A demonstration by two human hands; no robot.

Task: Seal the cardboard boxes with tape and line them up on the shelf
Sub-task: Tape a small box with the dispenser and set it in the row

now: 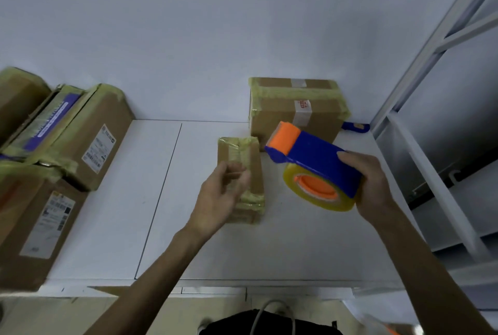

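A small taped cardboard box (249,162) lies on the white table (113,200) in the middle. My left hand (221,197) hovers over its near half, blurred, fingers loosely curled; whether it touches the box I cannot tell. My right hand (369,181) grips a blue and orange tape dispenser (315,165) with a roll of clear tape, held just right of the small box, its orange roller end pointing toward the box's far end. A larger taped box (293,108) stands behind against the wall.
Several taped cardboard boxes (80,135) with shipping labels are stacked at the table's left side. A blue-handled tool (355,127) lies behind the larger box. A white metal shelf frame (431,162) rises at the right. The wall stands close behind the table.
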